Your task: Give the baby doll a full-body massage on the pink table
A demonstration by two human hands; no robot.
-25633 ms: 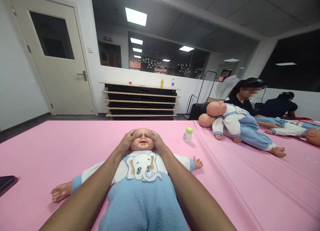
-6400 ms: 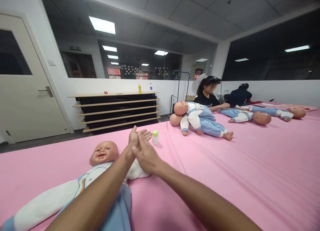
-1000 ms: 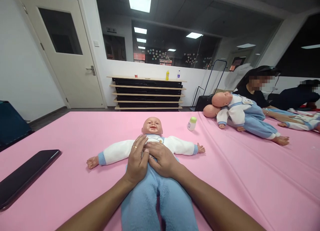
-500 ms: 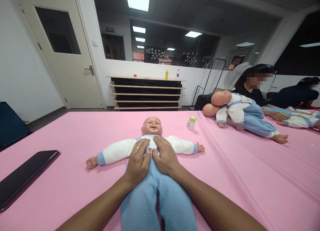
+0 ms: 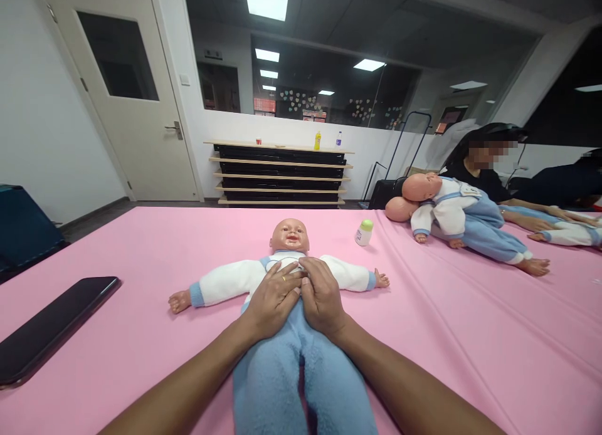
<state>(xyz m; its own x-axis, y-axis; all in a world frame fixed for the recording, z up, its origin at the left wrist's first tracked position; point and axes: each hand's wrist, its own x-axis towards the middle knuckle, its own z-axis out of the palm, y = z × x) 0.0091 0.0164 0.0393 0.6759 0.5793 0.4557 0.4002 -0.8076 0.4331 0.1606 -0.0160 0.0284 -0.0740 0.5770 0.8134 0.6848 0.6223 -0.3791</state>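
Observation:
A baby doll (image 5: 290, 235) lies on its back on the pink table cover (image 5: 155, 360), arms spread wide, dressed in a white top and fuzzy blue trousers. My left hand (image 5: 273, 302) rests flat on its chest, fingers stretched out and pointing inward, a ring on one finger. Beside it, touching at the fingertips, my right hand (image 5: 323, 297) lies on the other side of the chest with its fingers extended toward the doll's head. Both hands are open and grip nothing. Most of the chest print is hidden beneath them.
A small white bottle with a green cap (image 5: 364, 232) stands right of the doll's head. At left lies a black phone (image 5: 56, 325). More dolls (image 5: 470, 212) lie at the right, near a seated person (image 5: 480, 156). Behind the table is a stack of shelves (image 5: 282, 172).
My left hand has slid rightward across the doll's chest and turned inward, closing the gap to my right hand and covering the print. The view has shifted slightly.

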